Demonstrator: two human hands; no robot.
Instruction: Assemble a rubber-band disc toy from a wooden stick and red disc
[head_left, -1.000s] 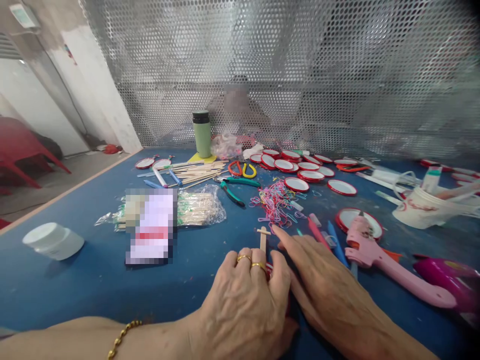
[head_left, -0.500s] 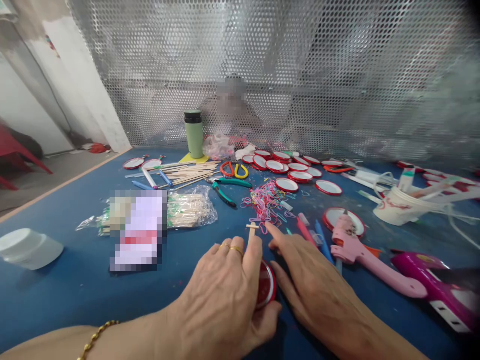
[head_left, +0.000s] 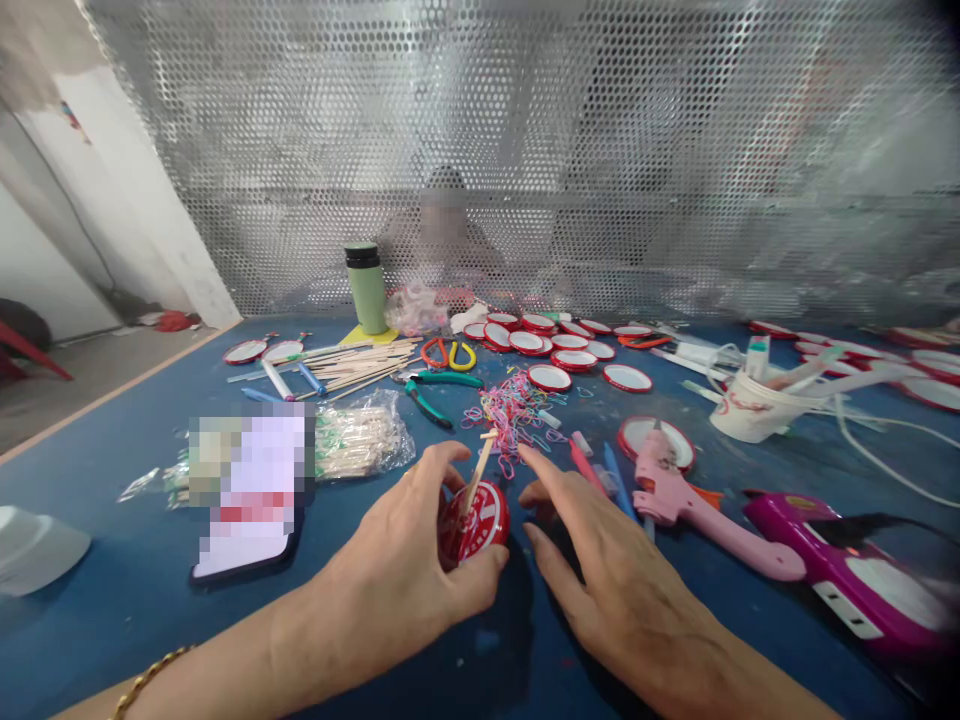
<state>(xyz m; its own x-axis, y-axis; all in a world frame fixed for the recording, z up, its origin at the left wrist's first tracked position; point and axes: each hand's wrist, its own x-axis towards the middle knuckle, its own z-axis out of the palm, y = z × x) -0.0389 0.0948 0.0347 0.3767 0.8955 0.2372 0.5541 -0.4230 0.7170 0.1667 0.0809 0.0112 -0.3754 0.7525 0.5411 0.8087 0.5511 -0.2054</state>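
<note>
My left hand (head_left: 405, 555) grips a round red jar lid (head_left: 491, 522) by its rim, thumb at the near side and fingers at the far left. A thin wooden stick (head_left: 478, 476) rises from the lid's printed face, with a short crosspiece at its far end. Just right of the lid, my right hand (head_left: 600, 555) hovers with fingers apart and holds nothing that I can see. Beyond the fingertips lies a heap of small coloured paper clips (head_left: 514, 410).
Right of my hands are a pink glue gun (head_left: 712, 525), pens (head_left: 619, 480), a magenta device (head_left: 847, 570) and a white cup (head_left: 757, 408). Several lids (head_left: 574, 360) lie at the back. A phone (head_left: 255, 490), bagged sticks (head_left: 360, 440) and pliers (head_left: 427, 400) are to the left.
My left index finger has come off the stick and now curls behind the lid, uncovering its face. The right hand stays close by. The whole view has shifted slightly.
</note>
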